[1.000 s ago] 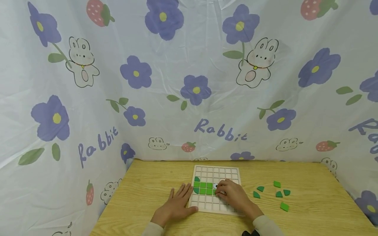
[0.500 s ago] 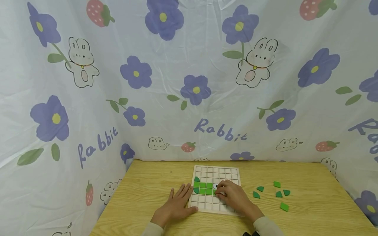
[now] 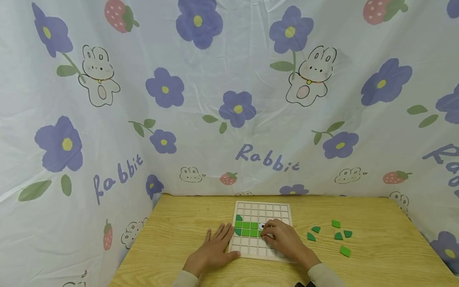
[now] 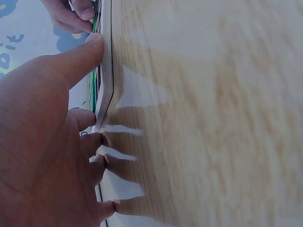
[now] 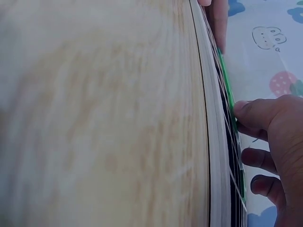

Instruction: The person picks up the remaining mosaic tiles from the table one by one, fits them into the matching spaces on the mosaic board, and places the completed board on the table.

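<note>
A pale wooden grid board [image 3: 247,249] lies on the table. Green square tiles [image 3: 246,225] fill two neighbouring rows of its cells, with dark green quarter-round tiles [image 3: 239,217] at their left end and a white eye tile [image 3: 261,226] at the right. My left hand [image 3: 214,249] lies with fingers spread at the board's left edge, its thumb on the near left corner. Over the board, my right hand [image 3: 283,238] pinches a green square tile [image 3: 261,233] just below the eye tile. The right fingers partly hide this tile and the cells behind them. In the right wrist view the thumb [image 5: 246,109] touches green.
To the board's right lie loose dark green quarter-round tiles [image 3: 338,236] and two green square tiles [image 3: 345,251]. A patterned curtain [image 3: 229,131] hangs along the back and both sides of the wooden table [image 3: 172,223]. Something black [image 3: 305,284] shows at the bottom edge.
</note>
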